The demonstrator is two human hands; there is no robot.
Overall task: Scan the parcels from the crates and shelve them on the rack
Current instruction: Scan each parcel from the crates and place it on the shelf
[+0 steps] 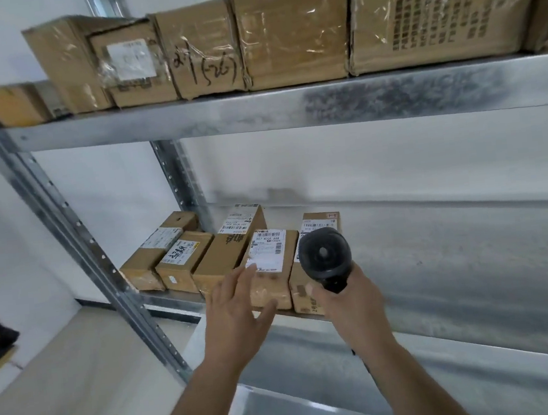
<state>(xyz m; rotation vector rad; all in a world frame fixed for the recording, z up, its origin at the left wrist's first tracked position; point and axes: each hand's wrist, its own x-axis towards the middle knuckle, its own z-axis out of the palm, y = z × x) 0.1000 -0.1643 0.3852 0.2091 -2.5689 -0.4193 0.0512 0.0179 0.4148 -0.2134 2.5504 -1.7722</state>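
Two hands raised: left hand [239, 307] splayed, empty, beside parcel [270, 268]; right hand [346, 296] gripping scanner [325, 256]

1. The rack [289, 107] is bare metal, grey and dull, with a mottled, spotted finish on its shelves and front edges.
2. The parcels [269, 268] near the left corner of the lower shelf are brown cardboard, matt, with white paper labels.
3. The bigger boxes [295, 32] on the upper shelf are also cardboard, covered with clear glossy tape that wrinkles and shines.
4. The scanner [325, 256] in the right hand [349, 297] looks like black plastic, smooth and a little matt.
5. The wall [102, 191] behind is white and smooth.
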